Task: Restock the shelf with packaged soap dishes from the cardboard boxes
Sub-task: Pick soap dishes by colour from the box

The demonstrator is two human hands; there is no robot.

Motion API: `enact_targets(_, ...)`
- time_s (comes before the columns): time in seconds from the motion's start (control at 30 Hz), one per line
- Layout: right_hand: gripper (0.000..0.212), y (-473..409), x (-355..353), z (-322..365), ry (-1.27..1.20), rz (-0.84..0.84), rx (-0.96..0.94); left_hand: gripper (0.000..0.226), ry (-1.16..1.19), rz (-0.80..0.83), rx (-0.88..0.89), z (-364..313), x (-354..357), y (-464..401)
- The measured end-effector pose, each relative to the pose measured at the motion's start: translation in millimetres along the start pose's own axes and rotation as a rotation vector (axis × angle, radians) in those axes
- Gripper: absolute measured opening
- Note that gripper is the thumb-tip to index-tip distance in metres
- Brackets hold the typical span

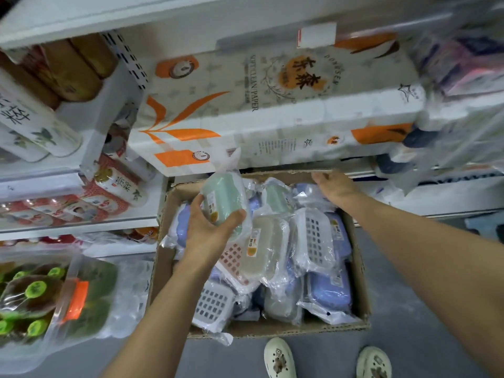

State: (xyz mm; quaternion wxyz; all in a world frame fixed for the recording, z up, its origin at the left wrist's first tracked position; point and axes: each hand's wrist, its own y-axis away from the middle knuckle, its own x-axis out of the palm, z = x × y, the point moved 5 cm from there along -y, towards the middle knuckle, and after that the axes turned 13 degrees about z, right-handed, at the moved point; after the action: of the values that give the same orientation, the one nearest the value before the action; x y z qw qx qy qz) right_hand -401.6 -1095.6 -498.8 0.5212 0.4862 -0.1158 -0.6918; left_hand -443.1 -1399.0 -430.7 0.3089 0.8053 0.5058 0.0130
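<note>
An open cardboard box (pixel 359 282) stands on the floor, filled with several soap dishes in clear plastic bags: blue, grey, green and white ones with gridded trays. My left hand (pixel 207 227) holds a mint-green packaged soap dish (pixel 225 199) just above the box's left side. At the box's far right corner my right hand (pixel 336 188) lies over the bagged dishes, fingers curled down; whether it grips a packet is hidden. A grey packaged dish (pixel 263 248) lies in the middle of the box.
White shelves (pixel 81 223) on the left carry tissue packs and paper rolls. Large toilet paper packs (pixel 245 110) sit behind the box. Bagged green-capped bottles (pixel 41 304) stand at lower left. My two white shoes (pixel 279 358) are on the grey floor in front of the box.
</note>
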Motion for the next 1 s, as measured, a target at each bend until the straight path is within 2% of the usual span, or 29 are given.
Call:
enact_targets(0.03, 0.077, -2.3, 2.8, 2.2, 0.056, 0.003, 0.017, 0.093, -0.005, 0.002, -0.001, -0.2, 2.4, -4.4)
enact_targets(0.07, 0.078, -5.3, 7.0, 3.6, 0.137, 0.01, 0.029, 0.096, -0.011, 0.005, -0.001, -0.1, 4.1, -8.8)
enact_targets(0.13, 0.053, -12.8, 15.5, 4.6, 0.276, 0.009, 0.034, 0.099, -0.011, 0.015, 0.001, 2.1, 6.4, -16.9)
enact_targets(0.2, 0.041, -17.7, 22.0, 4.8, 0.299, -0.004, 0.054, 0.099, -0.034, 0.016, 0.014, 2.9, 7.5, -20.6)
enact_targets(0.23, 0.046, -17.4, 23.1, 4.1, 0.294, -0.005, 0.068, 0.1, -0.053, 0.015, 0.023, 3.2, 7.6, -20.6)
enact_targets(0.33, 0.091, -6.0, 16.7, -3.3, 0.204, -0.013, 0.106, 0.111, -0.122, 0.01, 0.045, -1.9, 7.7, -12.5)
enact_targets(0.4, 0.108, 12.8, 5.3, -9.9, 0.115, -0.03, 0.099, 0.112, -0.118, 0.009, 0.055, -11.9, 8.6, -1.1)
enact_targets(0.43, 0.105, 22.8, -0.5, -13.4, 0.062, -0.043, 0.084, 0.108, -0.096, 0.012, 0.072, -18.7, 10.8, 6.4)
enact_targets(0.53, 0.078, 55.2, -12.9, -23.1, -0.139, -0.079, 0.008, 0.097, -0.059, 0.046, 0.134, -39.2, 29.8, 35.1)
enact_targets(0.67, 0.092, 106.8, -50.1, -34.7, -0.362, -0.1, -0.175, 0.109, -0.116, 0.132, 0.202, -70.8, 78.0, 66.0)
enact_targets(0.73, 0.091, 131.5, -83.2, -50.0, -0.404, -0.141, -0.246, 0.11, -0.161, 0.151, 0.223, -90.9, 105.4, 73.6)
enact_targets(0.83, 0.089, 160.6, -137.7, -88.9, -0.4, -0.185, -0.287, 0.113, -0.196, 0.152, 0.269, -123.9, 153.6, 84.4)
enact_targets(0.93, 0.077, 183.3, -199.1, -141.3, -0.398, -0.242, -0.297, 0.116, -0.201, 0.193, 0.306, -151.8, 215.3, 97.3)
enact_targets(1.0, 0.08, 195.0, -238.2, -177.0, -0.391, -0.263, -0.291, 0.117, -0.207, 0.225, 0.322, -163.7, 260.8, 106.2)
